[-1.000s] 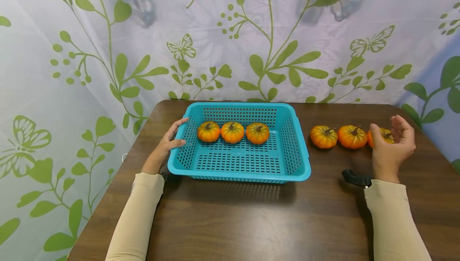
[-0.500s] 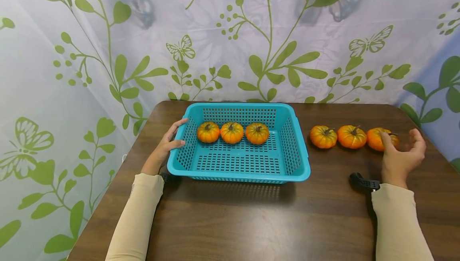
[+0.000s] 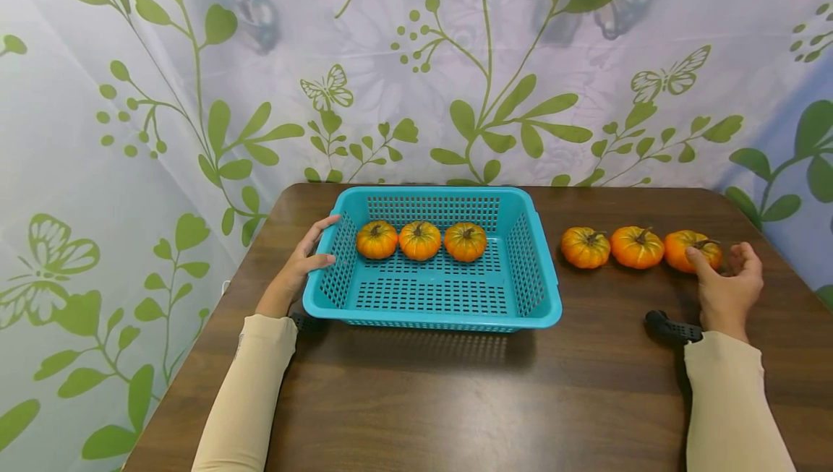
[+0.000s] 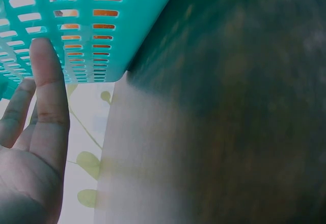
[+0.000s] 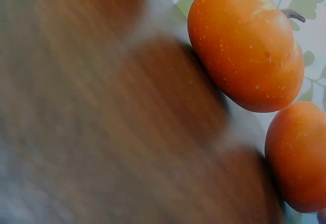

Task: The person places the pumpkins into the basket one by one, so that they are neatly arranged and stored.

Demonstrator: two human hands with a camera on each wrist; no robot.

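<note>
Leafy curtain [image 3: 449,82] up top; my L hand [image 3: 296,266], fingers near-straight, touches basket [image 3: 432,318], centre frame. My R hand [image 3: 730,293], half-curled, grips nothing beside end pumpkin [image 3: 685,252], mid-right; clumsy nudge might roll it into nbr pumpkin [image 3: 637,248].

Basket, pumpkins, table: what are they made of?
Basket: likely molded plastic, satin; regular slots, smooth continuous rim. Pumpkins: smooth orange skin, soft sheen, pale specks; real or artificial, can't tell. Table: wood or wood-look laminate, semi-gloss; brown grain, blurred light reflection.
</note>
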